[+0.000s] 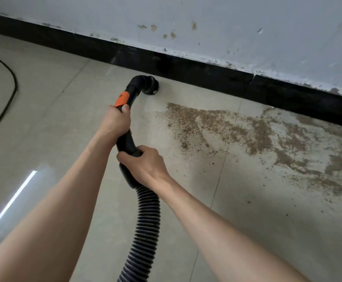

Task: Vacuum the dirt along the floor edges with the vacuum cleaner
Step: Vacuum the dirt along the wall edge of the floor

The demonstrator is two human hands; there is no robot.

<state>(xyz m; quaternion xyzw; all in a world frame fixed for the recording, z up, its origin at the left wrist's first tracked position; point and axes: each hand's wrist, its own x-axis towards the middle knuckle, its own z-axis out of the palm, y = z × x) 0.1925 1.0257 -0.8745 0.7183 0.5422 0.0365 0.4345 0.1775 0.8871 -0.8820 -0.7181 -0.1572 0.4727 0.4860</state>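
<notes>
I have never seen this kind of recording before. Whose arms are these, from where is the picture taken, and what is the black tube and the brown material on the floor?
There is no robot here. A person wears a camera on the head, so this single picture looks forward and down along their own two bare arms.

The left hand grips the rigid black handle just below its orange band. The right hand grips lower down, where the handle joins the ribbed hose. At the far end, the round nozzle sits at the floor beside the black baseboard.

The brown material is dirt scattered on the tiled floor, to the right of the nozzle. A black cable lies at the left.
</notes>
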